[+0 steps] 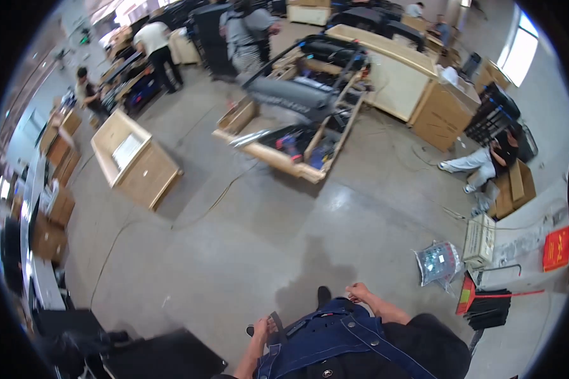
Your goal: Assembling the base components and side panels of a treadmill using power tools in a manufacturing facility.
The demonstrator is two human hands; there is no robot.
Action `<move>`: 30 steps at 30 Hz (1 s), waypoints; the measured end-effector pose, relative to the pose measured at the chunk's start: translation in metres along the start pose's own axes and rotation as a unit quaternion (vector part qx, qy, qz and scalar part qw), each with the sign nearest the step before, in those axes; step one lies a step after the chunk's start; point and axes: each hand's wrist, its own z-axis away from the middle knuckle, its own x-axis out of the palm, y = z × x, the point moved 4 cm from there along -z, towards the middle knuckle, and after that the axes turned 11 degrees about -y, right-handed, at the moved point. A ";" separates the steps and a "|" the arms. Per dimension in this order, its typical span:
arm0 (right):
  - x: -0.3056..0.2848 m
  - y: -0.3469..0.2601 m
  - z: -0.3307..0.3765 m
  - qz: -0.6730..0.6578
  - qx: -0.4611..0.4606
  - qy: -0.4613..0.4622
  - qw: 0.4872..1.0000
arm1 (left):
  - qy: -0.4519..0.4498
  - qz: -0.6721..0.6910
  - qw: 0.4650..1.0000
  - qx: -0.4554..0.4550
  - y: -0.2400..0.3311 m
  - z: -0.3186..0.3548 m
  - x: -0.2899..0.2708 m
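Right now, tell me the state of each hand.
Left hand: closed on a dark strap at the apron.
Right hand: loosely curled, holding nothing visible.

Near the bottom edge, the left hand (263, 328) is closed around a dark strap (276, 322) of the blue denim overalls (335, 335), while the right hand (358, 292) rests curled at the bib's upper edge. Ahead lies bare concrete floor (246, 240) crossed by a thin cable (189, 221). Farther off stand an open wooden crate (133, 158) on the left and a crated dark machine (303, 107) in the middle; a seated person (487, 161) is far right.
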 end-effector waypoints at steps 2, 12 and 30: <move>-0.063 0.024 0.002 -0.263 0.019 0.086 0.961 | 0.055 -0.048 0.994 -0.078 0.032 -0.014 0.047; -0.226 0.069 -0.020 -0.385 0.035 0.110 0.916 | 0.089 -0.263 0.959 -0.051 0.193 -0.194 0.277; -0.651 -0.373 -0.267 -0.028 -0.138 0.024 0.990 | 0.025 -0.088 0.994 0.062 0.465 -0.462 0.569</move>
